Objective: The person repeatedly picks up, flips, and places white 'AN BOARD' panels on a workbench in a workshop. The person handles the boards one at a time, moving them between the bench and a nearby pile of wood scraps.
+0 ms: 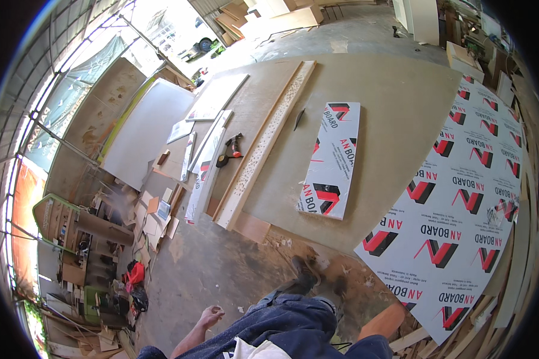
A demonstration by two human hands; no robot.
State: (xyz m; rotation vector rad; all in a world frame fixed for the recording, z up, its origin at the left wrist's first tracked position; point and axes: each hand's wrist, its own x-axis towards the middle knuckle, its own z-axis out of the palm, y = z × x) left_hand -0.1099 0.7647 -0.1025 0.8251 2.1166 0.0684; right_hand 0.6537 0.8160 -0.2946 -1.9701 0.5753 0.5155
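My left hand (211, 315) hangs beside my body over the floor, its fingers loosely bent and holding nothing I can see. My right forearm (382, 321) reaches to the near edge of a large printed white board (455, 218); that hand's fingers are hidden at the edge, so its grip does not show. The board lies along the right side of a wide brown table (395, 113). Left of it, on the table, rests a narrower printed panel (332, 158). Farther left is a long wood-edged strip (266, 140) with a speckled face.
A hammer (235, 143) and a black tape measure (222, 161) lie beside white offcuts (202, 179). Wood strips (479, 317) are heaped below the large board. A white sheet (150, 131) leans at left. Scraps (156, 218) and a red bag (136, 273) litter the floor.
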